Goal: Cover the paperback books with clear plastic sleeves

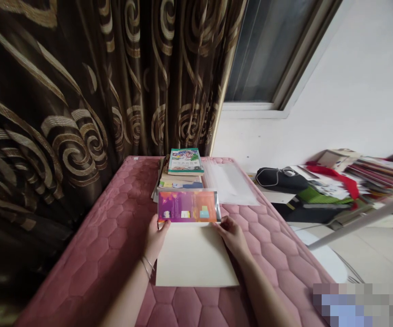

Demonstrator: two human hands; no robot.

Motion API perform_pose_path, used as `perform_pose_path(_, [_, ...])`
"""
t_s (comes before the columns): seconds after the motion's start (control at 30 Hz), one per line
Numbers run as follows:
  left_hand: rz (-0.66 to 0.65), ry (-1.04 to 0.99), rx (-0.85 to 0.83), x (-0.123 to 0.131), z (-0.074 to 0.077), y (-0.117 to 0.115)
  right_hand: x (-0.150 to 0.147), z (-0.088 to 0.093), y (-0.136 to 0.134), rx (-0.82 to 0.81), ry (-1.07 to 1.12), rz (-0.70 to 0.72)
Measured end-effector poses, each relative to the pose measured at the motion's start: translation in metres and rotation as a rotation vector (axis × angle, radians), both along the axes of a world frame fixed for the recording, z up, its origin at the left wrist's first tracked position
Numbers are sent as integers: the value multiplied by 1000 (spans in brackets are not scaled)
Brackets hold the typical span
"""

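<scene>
A purple and orange printed cover (187, 206), with small pictures of books on it, lies between my hands. My left hand (157, 234) pinches its lower left corner, thumb on top. At the lower right corner my right hand (232, 234) grips it the same way. A glossy clear strip runs along its right edge. Directly below lies a blank cream sheet (196, 256), meeting the cover's lower edge; I cannot tell whether they are joined. Behind is a stack of books, topped by a green-edged book (185, 161) with a colourful picture.
Translucent plastic sheets (232, 184) lie right of the stack. Everything rests on a pink quilted surface (114, 236). A patterned brown curtain (131, 81) hangs at the left and back. Off the right edge are a black pouch (280, 179), papers and a slanting grey pole (360, 222).
</scene>
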State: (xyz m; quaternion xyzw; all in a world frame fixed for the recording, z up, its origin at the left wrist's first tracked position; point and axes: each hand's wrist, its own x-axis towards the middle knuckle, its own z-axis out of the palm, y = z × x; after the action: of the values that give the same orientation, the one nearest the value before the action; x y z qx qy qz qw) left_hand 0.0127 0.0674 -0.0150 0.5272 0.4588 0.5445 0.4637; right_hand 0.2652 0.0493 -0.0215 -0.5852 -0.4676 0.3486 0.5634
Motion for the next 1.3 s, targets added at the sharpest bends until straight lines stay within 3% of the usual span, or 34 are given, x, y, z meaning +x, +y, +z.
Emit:
perform_pose_path(0.17, [21, -14, -15, 0, -2, 0, 1, -3, 2, 16, 67, 11])
perform_pose_path(0.3, [26, -34, -41, 1, -4, 2, 1, 1, -1, -21, -13, 74])
perform_pose_path(0.63, [59, -16, -45, 2, -1, 7, 0, -2, 2, 44, -181, -47])
perform_pose_path(0.83, [64, 17, -30, 1, -1, 6, 3, 0, 1, 94, -171, 12])
perform_pose_path(1.0, [31, 86, -9, -4, 1, 4, 3, -5, 1, 56, -282, -91])
perform_pose_path(1.3, [100, 138, -4, -3, -2, 9, -1, 0, -2, 10, -333, -33])
